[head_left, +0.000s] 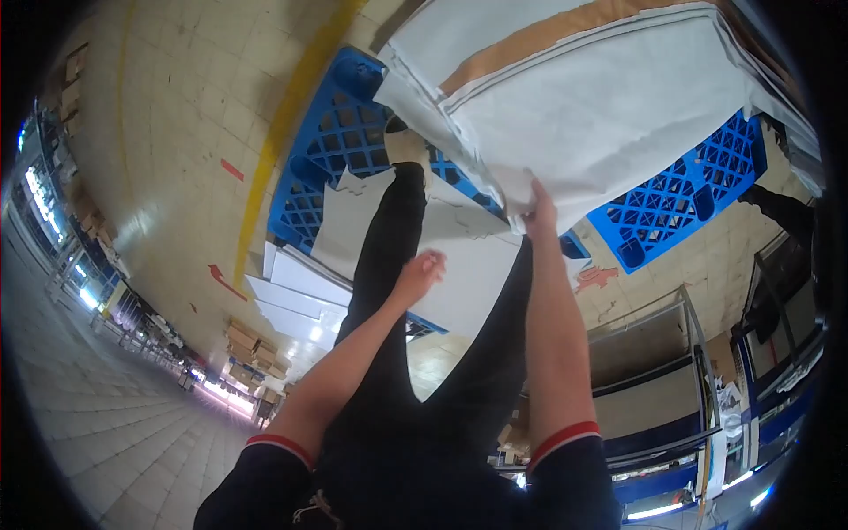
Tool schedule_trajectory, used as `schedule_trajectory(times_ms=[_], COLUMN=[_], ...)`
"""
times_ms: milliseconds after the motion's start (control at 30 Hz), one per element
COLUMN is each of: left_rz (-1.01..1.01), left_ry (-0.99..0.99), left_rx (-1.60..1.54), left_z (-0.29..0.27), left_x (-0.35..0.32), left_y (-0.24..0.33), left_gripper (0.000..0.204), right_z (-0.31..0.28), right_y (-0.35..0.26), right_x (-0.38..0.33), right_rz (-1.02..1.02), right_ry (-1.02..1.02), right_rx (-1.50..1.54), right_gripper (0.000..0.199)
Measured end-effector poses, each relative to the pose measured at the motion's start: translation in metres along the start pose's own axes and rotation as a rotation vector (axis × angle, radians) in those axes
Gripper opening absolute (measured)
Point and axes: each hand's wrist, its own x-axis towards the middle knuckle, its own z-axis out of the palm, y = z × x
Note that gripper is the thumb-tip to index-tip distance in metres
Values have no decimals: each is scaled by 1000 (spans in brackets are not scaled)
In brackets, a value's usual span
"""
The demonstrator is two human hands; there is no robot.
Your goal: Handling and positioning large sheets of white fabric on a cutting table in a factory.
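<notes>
White board stack (609, 115) gripped by right hand (539, 210), left hand (420, 272) free

— What packaging is in sight?

— A big stack of flat grey-white cardboard sheets (601, 97) fills the top, with a brown band across its upper face. It sits over a blue pallet (336, 132).

— Anything below it?

— Loose white sheets (300, 287) lie fanned out at the pallet's lower left corner, and jagged-edged white pieces (353, 221) rest on the pallet itself.

— And farther off?

— Brown cartons (252, 349) stand stacked on the floor at lower left; more brown boxes (72, 84) line the far left edge. Red arrow markings (223, 281) are painted on the floor tiles.
</notes>
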Motion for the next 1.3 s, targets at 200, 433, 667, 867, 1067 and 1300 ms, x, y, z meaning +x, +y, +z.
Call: schedule_trajectory(times_ms=[200, 433, 667, 867, 1067, 1300], left_rz=[-132, -141, -242, -391, -410, -294], left_ry=[170, -80, 173, -20, -88, -34], left_rx=[-100, -269, -155, -365, -367, -211], left_z=[1, 52, 106, 139, 108, 114], left_x=[15, 110, 179, 155, 130, 127], left_y=[-7, -7, 15, 8, -1, 12], left_gripper=[20, 22, 41, 26, 28, 25], right_z=[78, 102, -2, -96, -72, -66], right_y=[-118, -220, -59, 16, 39, 14], right_x=[-164, -254, -147, 1, 10, 11], right_rz=[-837, -795, -537, -118, -139, -141], right_ry=[-80, -413, -166, -59, 233, 48], right_rx=[-163, 123, -350, -381, -234, -273], right_gripper=[34, 33, 33, 31, 57, 75])
